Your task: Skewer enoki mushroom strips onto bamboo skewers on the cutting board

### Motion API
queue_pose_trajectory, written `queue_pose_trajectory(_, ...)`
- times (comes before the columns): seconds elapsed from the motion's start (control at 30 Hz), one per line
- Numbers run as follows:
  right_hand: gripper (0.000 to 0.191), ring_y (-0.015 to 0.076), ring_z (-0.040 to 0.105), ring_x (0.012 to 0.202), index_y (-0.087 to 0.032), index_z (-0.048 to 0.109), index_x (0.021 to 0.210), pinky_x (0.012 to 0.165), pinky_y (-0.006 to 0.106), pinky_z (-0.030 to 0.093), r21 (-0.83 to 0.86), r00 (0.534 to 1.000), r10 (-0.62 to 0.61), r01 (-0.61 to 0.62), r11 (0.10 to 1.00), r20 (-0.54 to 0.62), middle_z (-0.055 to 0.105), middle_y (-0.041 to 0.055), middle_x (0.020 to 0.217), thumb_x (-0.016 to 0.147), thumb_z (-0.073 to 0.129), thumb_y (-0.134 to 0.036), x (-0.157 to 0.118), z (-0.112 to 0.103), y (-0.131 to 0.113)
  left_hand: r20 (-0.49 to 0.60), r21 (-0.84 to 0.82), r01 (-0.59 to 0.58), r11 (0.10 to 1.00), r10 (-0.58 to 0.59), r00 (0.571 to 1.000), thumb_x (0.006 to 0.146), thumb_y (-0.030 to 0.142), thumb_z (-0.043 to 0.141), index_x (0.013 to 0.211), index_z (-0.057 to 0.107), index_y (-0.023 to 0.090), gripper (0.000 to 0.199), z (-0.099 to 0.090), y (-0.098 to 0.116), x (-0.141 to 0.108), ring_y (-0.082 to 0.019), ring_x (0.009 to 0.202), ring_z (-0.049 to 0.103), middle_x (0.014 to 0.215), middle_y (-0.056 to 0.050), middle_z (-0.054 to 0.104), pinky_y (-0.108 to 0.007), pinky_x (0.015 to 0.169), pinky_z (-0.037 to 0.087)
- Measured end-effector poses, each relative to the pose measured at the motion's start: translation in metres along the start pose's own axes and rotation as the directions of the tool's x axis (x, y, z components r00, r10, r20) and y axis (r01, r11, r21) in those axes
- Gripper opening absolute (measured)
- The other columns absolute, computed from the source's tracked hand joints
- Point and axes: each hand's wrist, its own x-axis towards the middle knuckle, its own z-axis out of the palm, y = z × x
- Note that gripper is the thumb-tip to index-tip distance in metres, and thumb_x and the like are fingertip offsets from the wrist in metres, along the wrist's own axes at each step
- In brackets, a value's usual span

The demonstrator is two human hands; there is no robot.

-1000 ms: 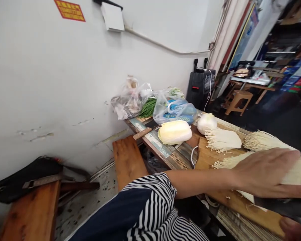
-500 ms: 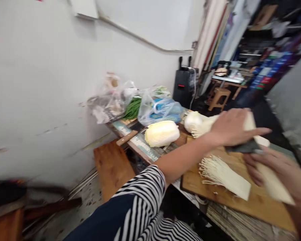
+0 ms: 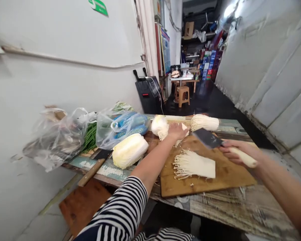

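Note:
My left hand (image 3: 177, 130) rests over a bunch of enoki mushrooms (image 3: 163, 134) beside a round white vegetable (image 3: 159, 124), its fingers round the bunch. In my right hand (image 3: 237, 151) is a cleaver (image 3: 207, 138), held by its pale handle, blade pointing left above the board's back edge. One flat enoki bunch (image 3: 195, 165) lies on the wooden cutting board (image 3: 230, 180), heads to the left. Behind the blade lies another enoki bunch (image 3: 205, 123). A napa cabbage (image 3: 130, 150) sits left of my left forearm.
Plastic bags (image 3: 57, 137), green stalks (image 3: 90, 136) and a bag with blue items (image 3: 125, 125) line the table's left side. A second knife's wooden handle (image 3: 91, 172) overhangs the front edge. A black speaker (image 3: 150, 93) stands behind the table.
The view has swung right. My left hand has moved from near the cleaver to the enoki by the round vegetable. My right hand and the cleaver are now apart from it.

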Motion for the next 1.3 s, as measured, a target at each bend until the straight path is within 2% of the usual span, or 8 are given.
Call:
queue_pose_trajectory(0.1, 0.033, 0.0053, 0.034, 0.035, -0.021, 0.048, 0.063, 0.035, 0.02, 0.029, 0.12, 0.993, -0.073, 0.084, 0.989, -0.087, 0.04, -0.0056, 0.045, 0.085, 0.057, -0.045, -0.053, -0.016, 0.052, -0.007, 0.077, -0.012, 0.997, 0.013, 1.0, 0.094, 0.061, 0.018, 0.151, 0.022, 0.009, 0.077, 0.001, 0.009, -0.015, -0.03, 0.148, 0.01, 0.159, -0.015, 0.02, -0.05, 0.118, 0.004)
queue_pose_trajectory(0.13, 0.035, 0.0058, 0.034, 0.034, -0.021, 0.047, 0.062, 0.033, 0.021, 0.029, 0.154, 0.98, -0.12, 0.146, 0.977, -0.161, 0.043, -0.0048, 0.047, 0.081, 0.061, -0.047, -0.067, -0.013, 0.073, -0.041, 0.098, -0.028, 0.995, 0.032, 0.999, 0.094, 0.06, 0.015, 0.152, 0.018, 0.01, 0.076, 0.0, 0.015, -0.025, -0.028, 0.149, 0.002, 0.16, -0.012, 0.014, -0.05, 0.119, -0.003)
queue_pose_trajectory(0.2, 0.035, 0.007, 0.035, 0.034, -0.022, 0.047, 0.067, 0.03, 0.023, 0.03, 0.286, 0.956, -0.102, 0.183, 0.941, -0.276, 0.046, -0.0051, 0.051, 0.075, 0.068, -0.05, -0.085, 0.003, 0.113, -0.125, 0.113, -0.126, 0.986, 0.14, 0.982, 0.095, 0.061, 0.013, 0.152, 0.019, 0.009, 0.077, -0.004, 0.031, -0.054, -0.026, 0.149, 0.004, 0.16, -0.012, 0.014, -0.048, 0.119, -0.002)
queue_pose_trajectory(0.3, 0.039, 0.009, 0.041, 0.036, -0.023, 0.045, 0.072, 0.031, 0.025, 0.038, 0.339, 0.91, -0.134, 0.279, 0.898, -0.393, 0.05, -0.0064, 0.056, 0.07, 0.073, -0.05, -0.088, 0.034, 0.161, 0.093, -0.007, -0.402, 0.916, 0.4, 0.912, 0.094, 0.064, 0.004, 0.153, 0.011, 0.014, 0.078, -0.005, 0.057, -0.109, -0.02, 0.149, 0.007, 0.161, -0.008, 0.012, -0.038, 0.121, 0.011)
queue_pose_trajectory(0.4, 0.039, 0.009, 0.042, 0.035, -0.023, 0.043, 0.075, 0.031, 0.026, 0.039, 0.347, 0.866, -0.176, 0.363, 0.865, -0.468, 0.049, -0.0082, 0.056, 0.073, 0.07, -0.052, -0.078, 0.053, 0.184, 0.158, -0.009, -0.542, 0.841, 0.536, 0.829, 0.095, 0.063, 0.004, 0.153, 0.01, 0.01, 0.079, 0.009, 0.074, -0.152, -0.019, 0.149, 0.002, 0.161, -0.009, 0.008, -0.037, 0.122, 0.009)
queue_pose_trajectory(0.5, 0.039, 0.0086, 0.043, 0.035, -0.023, 0.043, 0.076, 0.032, 0.026, 0.04, 0.361, 0.866, -0.198, 0.386, 0.849, -0.46, 0.049, -0.0087, 0.057, 0.075, 0.067, -0.053, -0.071, 0.057, 0.188, 0.169, 0.052, -0.562, 0.826, 0.547, 0.82, 0.096, 0.062, 0.008, 0.152, 0.013, 0.005, 0.08, 0.028, 0.078, -0.167, -0.02, 0.149, 0.003, 0.16, -0.014, 0.011, -0.038, 0.122, 0.007)
queue_pose_trajectory(0.63, 0.041, 0.0087, 0.043, 0.035, -0.023, 0.041, 0.075, 0.032, 0.026, 0.041, 0.352, 0.876, -0.216, 0.384, 0.853, -0.432, 0.048, -0.0095, 0.056, 0.073, 0.067, -0.055, -0.068, 0.054, 0.186, 0.144, 0.062, -0.575, 0.816, 0.563, 0.814, 0.096, 0.062, 0.011, 0.151, 0.014, 0.006, 0.079, 0.04, 0.076, -0.165, -0.02, 0.148, 0.002, 0.16, -0.015, 0.011, -0.038, 0.122, 0.009)
queue_pose_trajectory(1.3, 0.04, 0.0085, 0.044, 0.035, -0.024, 0.039, 0.072, 0.032, 0.025, 0.041, 0.316, 0.897, -0.173, 0.316, 0.895, -0.408, 0.047, -0.0101, 0.054, 0.071, 0.063, -0.055, -0.065, 0.061, 0.178, 0.199, 0.081, -0.559, 0.825, 0.536, 0.821, 0.099, 0.057, 0.015, 0.151, 0.015, 0.003, 0.076, 0.036, 0.076, -0.165, -0.021, 0.148, 0.004, 0.159, -0.016, 0.011, -0.036, 0.122, 0.01)
